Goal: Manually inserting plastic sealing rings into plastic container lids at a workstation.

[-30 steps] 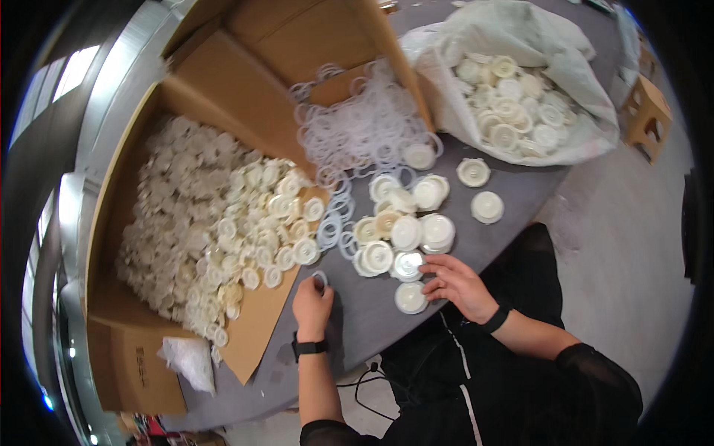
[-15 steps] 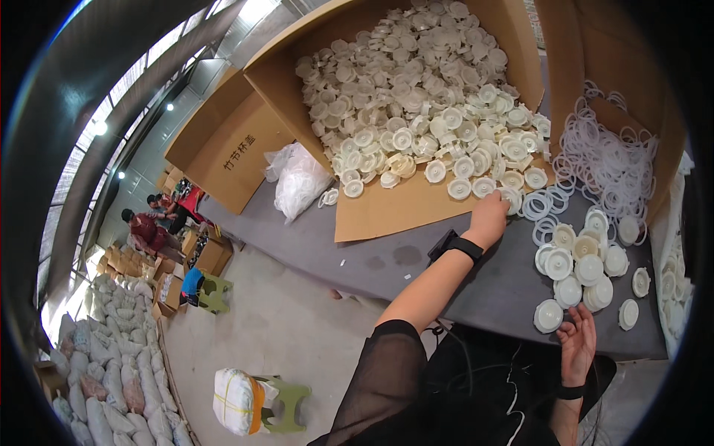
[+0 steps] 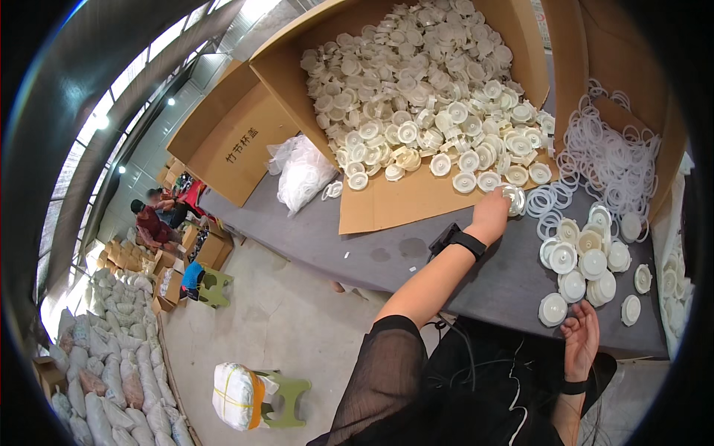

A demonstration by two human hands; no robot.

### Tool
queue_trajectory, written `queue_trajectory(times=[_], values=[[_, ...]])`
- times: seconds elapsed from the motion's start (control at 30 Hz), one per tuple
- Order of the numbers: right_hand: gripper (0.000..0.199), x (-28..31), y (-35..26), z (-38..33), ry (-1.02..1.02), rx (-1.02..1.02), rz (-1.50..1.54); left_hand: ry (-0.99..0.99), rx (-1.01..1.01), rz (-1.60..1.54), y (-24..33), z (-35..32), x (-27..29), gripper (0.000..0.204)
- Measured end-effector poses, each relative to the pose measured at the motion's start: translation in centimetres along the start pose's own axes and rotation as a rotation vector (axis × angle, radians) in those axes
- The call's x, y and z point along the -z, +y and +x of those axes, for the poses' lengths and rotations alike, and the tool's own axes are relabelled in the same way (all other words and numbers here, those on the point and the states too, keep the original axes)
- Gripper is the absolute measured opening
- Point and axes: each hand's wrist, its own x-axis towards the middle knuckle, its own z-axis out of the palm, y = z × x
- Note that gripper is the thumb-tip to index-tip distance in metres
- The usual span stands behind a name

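Observation:
My left hand [image 3: 491, 214] reaches across the table to the front flap of the large cardboard box. Its fingers are closed on a round whitish plastic lid [image 3: 515, 199]. Many similar lids [image 3: 416, 97] fill the box and spill over its flap. At the front edge of the table, my right hand [image 3: 581, 340] is palm up with its fingers apart and holds nothing. Its fingertips are next to a heap of lids [image 3: 592, 264] and close to a single lid [image 3: 552, 309].
Translucent sealing rings [image 3: 613, 160] pour from a second box [image 3: 573, 67] on the right, some lying loose on the grey table [image 3: 372, 256]. A white plastic bag [image 3: 303, 178] lies left of the lids. Filled sacks [image 3: 111, 357], green stools [image 3: 286, 398] and seated people [image 3: 152, 223] are farther left.
The view has shifted slightly. My left hand now grips a lid at the flap's edge, drawn a little away from the others. My right hand stays beside the heap.

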Motion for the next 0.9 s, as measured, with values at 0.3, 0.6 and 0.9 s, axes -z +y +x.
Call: queue_trajectory(times=[0.3, 0.6, 0.9], values=[[0.03, 0.3, 0.1, 0.1, -0.001, 0.005, 0.006, -0.045, 0.024, -0.061, -0.2, -0.2, 0.7, 0.01], [0.028, 0.2, 0.2, 0.0, 0.01, -0.006, -0.008, 0.1, 0.12, -0.232, 0.3, -0.8, 1.4, 0.011], [0.03, 0.8, 0.3, -0.2, 0.086, 0.043, -0.014, 0.172, 0.562, -1.456, 1.0, -2.1, 3.0, 0.017]])
